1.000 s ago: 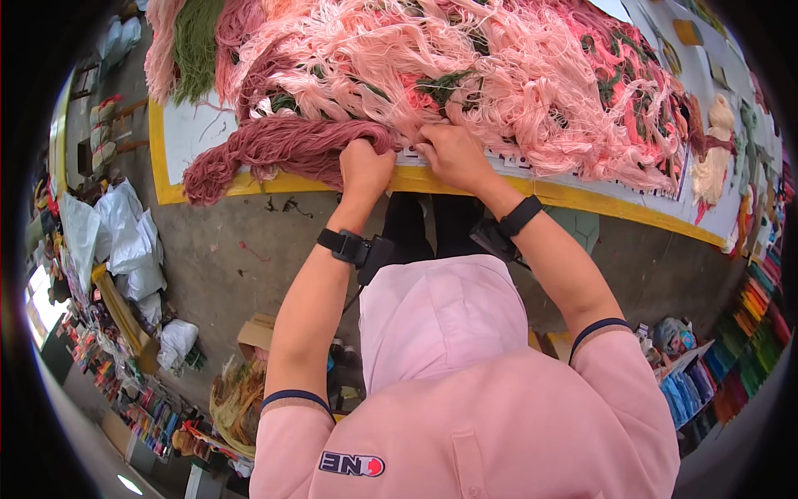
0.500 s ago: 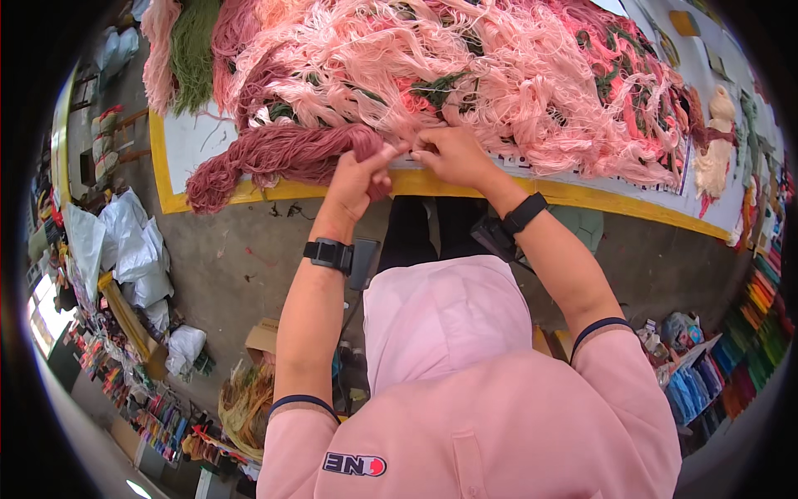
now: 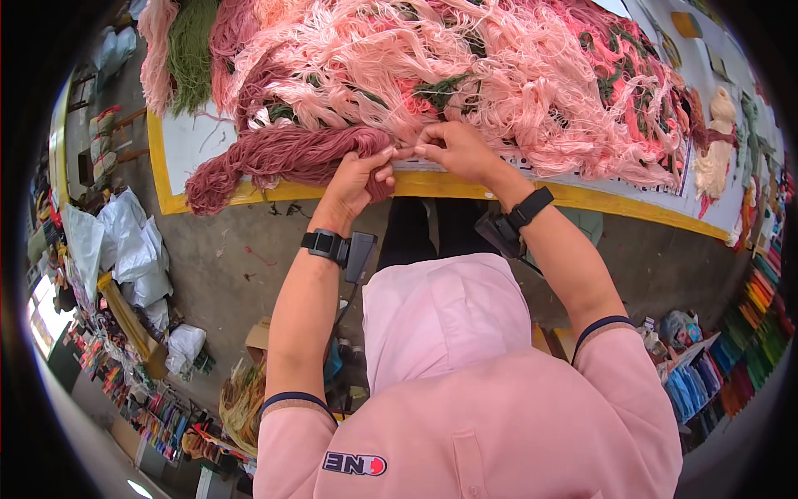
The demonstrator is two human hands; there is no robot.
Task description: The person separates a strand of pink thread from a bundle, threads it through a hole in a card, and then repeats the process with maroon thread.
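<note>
A thick mauve skein of yarn lies along the table's front edge, its left end drooping over the yellow border. My left hand is closed around the skein's right end, where a loop of yarn hangs below the fingers. Close beside it, my right hand pinches with thumb and forefinger at the left hand's fingertips. What lies in that pinch is too small to make out. Just beyond both hands spreads a big loose heap of pale pink yarn with dark green and coral strands mixed in.
The white table has a yellow edge. Green yarn hangs at the far left, and a cream skein lies at the right. White plastic bags stand on the floor at left; folded coloured cloths are at lower right.
The right hand has shifted slightly and its fingers have opened out from a tighter curl into a pinch touching the left fingertips. The left hand stays on the mauve skein.
</note>
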